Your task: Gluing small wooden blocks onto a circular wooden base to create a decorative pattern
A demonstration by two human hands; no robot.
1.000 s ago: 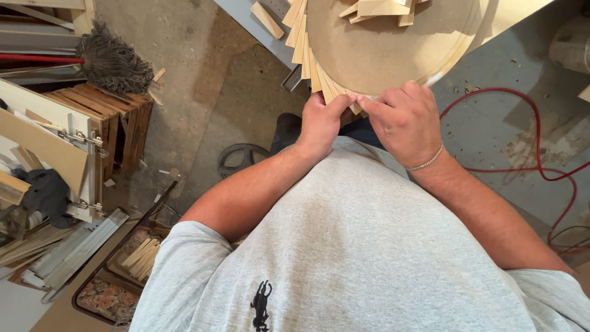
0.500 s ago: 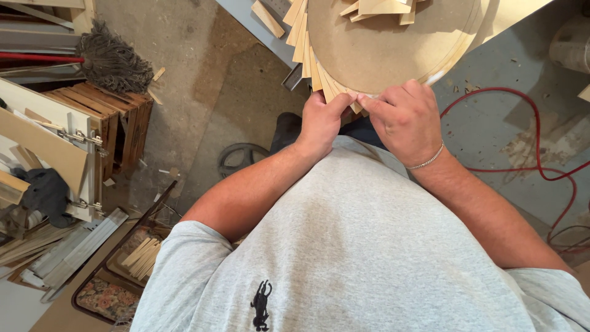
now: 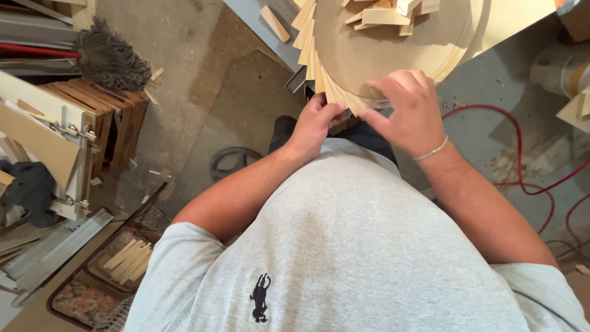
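Observation:
A round brown wooden disc (image 3: 393,46) lies on a pale board at the top of the head view. Thin wooden slats (image 3: 310,52) fan out along its left and lower rim. My left hand (image 3: 316,123) pinches the slats at the disc's near edge. My right hand (image 3: 409,110), with a thin bracelet on the wrist, rests its fingers on the disc's rim just right of those slats, touching the same slats. Loose wood offcuts (image 3: 387,13) lie on the middle of the disc. My grey shirt hides everything below the hands.
A red cable (image 3: 541,184) loops over the floor at right. At left stand a wooden crate (image 3: 104,117), a mop head (image 3: 114,58) and a hinged panel (image 3: 46,144). A tray with light wood strips (image 3: 129,261) sits bottom left. A dark ring (image 3: 233,163) lies on the floor.
Both hands have stayed at the disc's near rim; my right hand's fingers have shifted slightly on the slats. The view has barely moved.

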